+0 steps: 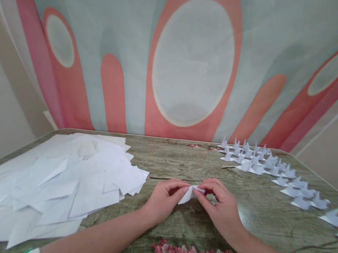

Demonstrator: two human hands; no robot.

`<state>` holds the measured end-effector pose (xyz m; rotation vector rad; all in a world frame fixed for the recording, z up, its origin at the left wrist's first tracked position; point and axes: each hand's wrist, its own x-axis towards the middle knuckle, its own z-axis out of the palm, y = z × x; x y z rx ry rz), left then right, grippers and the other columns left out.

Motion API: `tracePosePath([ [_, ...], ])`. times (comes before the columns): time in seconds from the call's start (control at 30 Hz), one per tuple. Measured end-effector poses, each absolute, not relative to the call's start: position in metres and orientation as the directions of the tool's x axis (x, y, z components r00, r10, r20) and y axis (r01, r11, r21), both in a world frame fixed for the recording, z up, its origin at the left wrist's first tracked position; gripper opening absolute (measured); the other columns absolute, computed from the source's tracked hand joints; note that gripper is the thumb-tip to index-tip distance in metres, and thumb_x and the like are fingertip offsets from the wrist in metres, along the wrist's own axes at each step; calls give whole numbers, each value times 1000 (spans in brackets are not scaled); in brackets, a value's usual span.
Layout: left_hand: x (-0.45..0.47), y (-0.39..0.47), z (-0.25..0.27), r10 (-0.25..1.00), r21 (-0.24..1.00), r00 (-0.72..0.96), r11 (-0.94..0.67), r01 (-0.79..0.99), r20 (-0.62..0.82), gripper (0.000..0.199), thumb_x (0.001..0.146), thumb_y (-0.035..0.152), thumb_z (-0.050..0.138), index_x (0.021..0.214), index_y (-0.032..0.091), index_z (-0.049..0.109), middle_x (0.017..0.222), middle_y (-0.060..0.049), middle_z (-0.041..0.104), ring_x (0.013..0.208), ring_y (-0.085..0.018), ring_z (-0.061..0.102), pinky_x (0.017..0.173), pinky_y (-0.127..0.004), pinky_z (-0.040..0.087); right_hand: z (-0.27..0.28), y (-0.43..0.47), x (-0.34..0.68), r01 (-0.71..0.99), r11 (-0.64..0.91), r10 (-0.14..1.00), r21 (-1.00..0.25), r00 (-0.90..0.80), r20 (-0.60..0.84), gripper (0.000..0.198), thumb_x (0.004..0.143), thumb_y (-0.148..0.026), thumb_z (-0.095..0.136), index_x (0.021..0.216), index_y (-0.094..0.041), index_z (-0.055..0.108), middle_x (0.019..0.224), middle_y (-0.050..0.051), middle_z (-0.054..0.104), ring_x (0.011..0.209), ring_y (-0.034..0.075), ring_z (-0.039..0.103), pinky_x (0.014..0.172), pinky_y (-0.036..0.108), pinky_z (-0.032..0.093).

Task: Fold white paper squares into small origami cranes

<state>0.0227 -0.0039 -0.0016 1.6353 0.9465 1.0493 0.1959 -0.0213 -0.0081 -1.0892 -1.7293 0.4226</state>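
Between my two hands, over the middle of the table, is a small folded white paper piece (189,194). My left hand (164,198) pinches its left side between thumb and fingers. On the other side, my right hand (217,204) grips the right end, also with thumb and fingertips. Parts of the paper are covered by the fingers, so its full folded shape is hidden. Finished-looking folded paper cranes (301,201) stand in rows to the right of my right hand.
A wide, untidy pile of white paper sheets (92,183) spreads over the left of the wood-patterned table (164,155). Pink printed flowers (179,251) decorate its near part. Behind the table rises a green-grey backdrop (195,62) with coral shapes.
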Motion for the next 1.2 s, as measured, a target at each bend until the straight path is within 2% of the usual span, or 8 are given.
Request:
tracePosePath([
  [0.37, 23, -3, -5, 910, 977, 382, -202, 71, 160, 23, 79, 32, 57, 89, 16, 70, 87, -7, 66, 81, -18, 58, 75, -25, 45, -5, -23, 195, 468, 529, 825, -708, -86, 559, 10, 81, -28, 56, 76, -19, 61, 75, 3, 58, 68, 16, 56, 62, 28, 48],
  [0.57, 24, -3, -6, 932, 993, 346, -118, 12, 106, 23, 74, 34, 62, 83, 14, 70, 78, -5, 67, 71, -15, 57, 67, -23, 45, -6, -25, 194, 484, 549, 804, -682, -82, 589, 10, 81, -28, 56, 79, -20, 62, 77, 4, 58, 70, 16, 56, 63, 29, 49],
  [0.77, 25, -4, -4, 950, 998, 305, -53, -38, 62, 23, 70, 32, 65, 82, 13, 69, 73, -3, 66, 62, -13, 55, 60, -22, 43, -6, -26, 192, 476, 588, 779, -653, -118, 615, 8, 81, -21, 55, 84, -20, 62, 81, 4, 56, 72, 15, 55, 65, 28, 48],
  [1.03, 26, -3, -5, 969, 997, 236, -69, -34, 75, 22, 70, 33, 65, 79, 13, 67, 69, -3, 64, 59, -12, 54, 57, -21, 42, -9, -30, 190, 424, 505, 851, -752, -97, 517, 15, 81, -21, 55, 94, -20, 63, 96, 7, 57, 82, 17, 58, 72, 30, 51],
  [1.2, 24, -3, -4, 967, 989, 218, -145, 38, 134, 19, 72, 29, 62, 80, 13, 68, 72, -4, 64, 63, -12, 55, 59, -21, 43, -8, -32, 190, 411, 482, 866, -774, -91, 491, 17, 83, -25, 53, 96, -21, 64, 100, 8, 59, 91, 19, 57, 79, 32, 50],
])
